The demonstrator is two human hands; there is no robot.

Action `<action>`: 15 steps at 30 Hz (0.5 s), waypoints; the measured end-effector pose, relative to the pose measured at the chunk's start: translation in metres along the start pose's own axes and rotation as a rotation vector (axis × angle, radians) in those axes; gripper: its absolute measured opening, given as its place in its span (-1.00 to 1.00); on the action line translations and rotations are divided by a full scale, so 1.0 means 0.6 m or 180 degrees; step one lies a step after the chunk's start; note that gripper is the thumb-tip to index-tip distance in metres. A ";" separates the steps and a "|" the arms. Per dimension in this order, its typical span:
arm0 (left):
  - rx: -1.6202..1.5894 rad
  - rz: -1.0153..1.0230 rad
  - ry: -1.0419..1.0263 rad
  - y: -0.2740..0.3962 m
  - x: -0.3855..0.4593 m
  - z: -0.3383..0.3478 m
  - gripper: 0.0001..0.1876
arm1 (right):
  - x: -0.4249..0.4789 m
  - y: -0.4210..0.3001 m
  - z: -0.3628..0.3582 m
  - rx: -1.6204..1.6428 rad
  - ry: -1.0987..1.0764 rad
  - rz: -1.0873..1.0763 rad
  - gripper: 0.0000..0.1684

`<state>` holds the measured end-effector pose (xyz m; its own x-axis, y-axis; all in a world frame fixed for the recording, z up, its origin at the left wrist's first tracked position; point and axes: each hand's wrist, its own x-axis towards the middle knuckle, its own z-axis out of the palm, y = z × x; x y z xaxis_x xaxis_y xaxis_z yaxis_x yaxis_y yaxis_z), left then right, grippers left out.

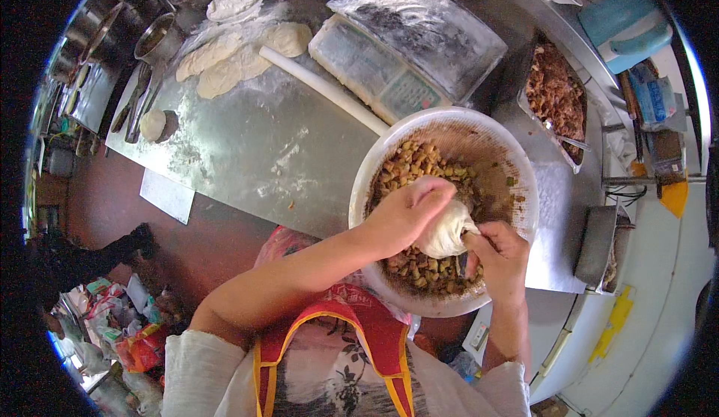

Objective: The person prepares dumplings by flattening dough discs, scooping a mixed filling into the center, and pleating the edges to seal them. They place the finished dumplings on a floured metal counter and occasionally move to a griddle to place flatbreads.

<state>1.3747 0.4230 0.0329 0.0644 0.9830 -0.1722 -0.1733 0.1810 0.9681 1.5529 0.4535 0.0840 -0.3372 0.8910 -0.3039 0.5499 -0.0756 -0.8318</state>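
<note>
My left hand (413, 212) cups a pleated white dough bun (446, 236), held above a big white plastic basin (366, 192). At the bun's right side, my right hand (500, 257) pinches the gathered dough edge between thumb and fingers. A dark, flat piece, perhaps the end of a tool (463, 264), shows below those fingers; most of it is hidden. Diced brown filling (418, 161) lies in the basin under both hands. The bun's opening faces my right fingers, and its inside cannot be seen.
A white rolling pin (326, 90) lies beside a floured plastic box (376, 63). Flattened dough pieces (233, 69) and a dough ball (152, 125) rest on the steel worktable (241, 153). A metal tray of minced filling (556, 91) stands at the right. Bagged items (129, 327) lie lower left.
</note>
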 end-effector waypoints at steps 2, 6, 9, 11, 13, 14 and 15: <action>-0.1091 -0.0177 0.0013 -0.019 -0.005 0.002 -0.45 | -0.010 -0.003 0.007 0.0119 0.0117 -0.0004 -0.91; -0.1330 -0.0691 -0.0193 -0.028 -0.016 0.012 -0.37 | 0.001 0.000 0.007 -0.0447 0.0182 -0.0953 -0.86; -0.0706 -0.0434 -0.0126 -0.038 -0.016 0.012 -0.36 | 0.002 -0.015 0.002 0.0132 -0.0442 -0.0001 -0.86; -0.0602 -0.0374 -0.0041 -0.036 -0.015 0.012 -0.34 | -0.007 0.004 0.001 -0.0285 -0.0344 -0.0579 -0.89; -0.1064 -0.0786 -0.0024 -0.031 -0.017 0.008 -0.32 | -0.013 0.003 0.011 -0.0681 -0.0111 -0.1347 -0.88; -0.1442 -0.1106 -0.0041 -0.024 -0.020 0.006 -0.31 | -0.016 -0.011 0.014 -0.1087 -0.0038 -0.1871 -0.82; -0.1451 -0.1187 0.0020 -0.013 -0.023 0.008 -0.30 | -0.020 -0.015 0.020 -0.1207 0.0029 -0.1942 -0.80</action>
<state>1.3797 0.4076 0.0285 0.1966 0.8501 -0.4886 -0.5453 0.5089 0.6660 1.5428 0.4380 0.0894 -0.6637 0.7287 0.1692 0.4936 0.5965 -0.6329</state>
